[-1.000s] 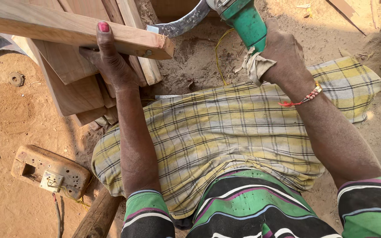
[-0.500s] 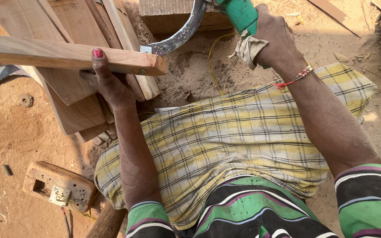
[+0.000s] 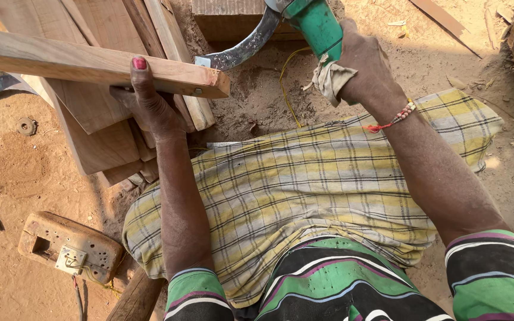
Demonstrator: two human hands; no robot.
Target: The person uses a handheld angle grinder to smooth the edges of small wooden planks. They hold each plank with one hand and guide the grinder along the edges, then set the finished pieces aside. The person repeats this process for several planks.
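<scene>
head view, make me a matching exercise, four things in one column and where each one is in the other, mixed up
Things:
1. wooden batten
2. green power tool
3. checked cloth
4. worn switch box

Places:
a. spread over the person's lap
b. gripped in the right hand
c. on the dirt at lower left
d. gripped in the left hand above the stacked planks

Pairs: 1-d, 2-b, 3-a, 4-c

Left hand (image 3: 150, 107) gripping with thumb up, right hand (image 3: 367, 68) clenched, both arms extended
</scene>
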